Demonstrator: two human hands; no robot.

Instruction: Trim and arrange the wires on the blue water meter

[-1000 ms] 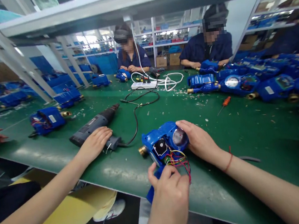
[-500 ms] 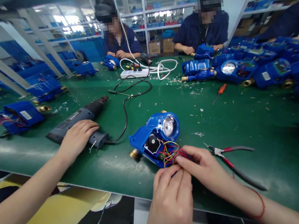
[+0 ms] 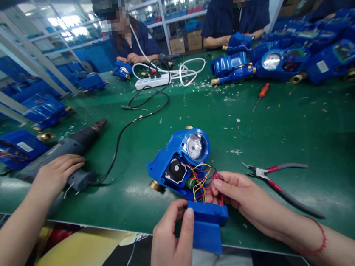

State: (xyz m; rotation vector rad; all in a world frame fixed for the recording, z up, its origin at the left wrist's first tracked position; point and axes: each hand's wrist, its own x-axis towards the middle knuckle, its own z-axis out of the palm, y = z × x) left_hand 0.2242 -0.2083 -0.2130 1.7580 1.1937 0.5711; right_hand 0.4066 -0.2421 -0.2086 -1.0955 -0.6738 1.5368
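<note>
A blue water meter (image 3: 164, 156) with brass ends and a round glass dial lies in front of me, its wiring compartment uncovered. Thin red, yellow, black and white wires (image 3: 203, 180) spill from it towards me. My left hand (image 3: 173, 240) grips a blue plastic cover (image 3: 206, 228) at its left edge, just over the table's front edge. Between the thumb and fingers of my right hand (image 3: 244, 193) are some of the wires, beside the cover's right end. Cutting pliers (image 3: 265, 174) with red and grey handles lie spread to the right of that hand.
At left, another person's hand (image 3: 57, 174) rests on a grey heat gun (image 3: 67, 150) with a black cord. An orange screwdriver (image 3: 264, 91) lies at right. Behind are a white power strip (image 3: 153, 82), more blue meters (image 3: 285, 63) and co-workers. Scraps dot the green table (image 3: 200, 109).
The blue cover has come into view in my left hand, which moved left, apart from my right hand. The other person's hand and heat gun have shifted left. The view has tilted down slightly.
</note>
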